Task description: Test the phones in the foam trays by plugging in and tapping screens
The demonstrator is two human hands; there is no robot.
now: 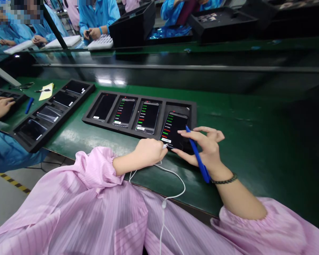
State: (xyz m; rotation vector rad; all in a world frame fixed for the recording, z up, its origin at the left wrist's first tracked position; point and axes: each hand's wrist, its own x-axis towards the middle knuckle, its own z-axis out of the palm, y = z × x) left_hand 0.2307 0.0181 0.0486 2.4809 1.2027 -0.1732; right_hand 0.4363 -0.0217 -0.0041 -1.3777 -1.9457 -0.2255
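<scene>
My left hand (pixel 149 152) is closed, pinching the plug (pixel 165 146) of a white earphone cable (pixel 179 179) at the lower edge of a smartphone (pixel 174 129). Whether the plug is inside the phone's socket I cannot tell. That phone lies tilted in the right-hand compartment of a black foam tray (pixel 85 119), its screen lit with green, red and white text lines. With a blue pen (pixel 199 157) held across its palm, my right hand (pixel 206 147) has fingertips at the phone's right side and lower edge. Beside it, two lit phones (pixel 148 117) and a dark phone (pixel 103 107) fill the other compartments.
Left of my tray stands a second black tray (pixel 33 145) of dark phones. A co-worker's hand (pixel 0 108), a blue marker (pixel 29 105) and yellow paper (pixel 46 92) are farther left. Across the raised rail (pixel 175 68), people in blue handle parts near black boxes (pixel 133 26).
</scene>
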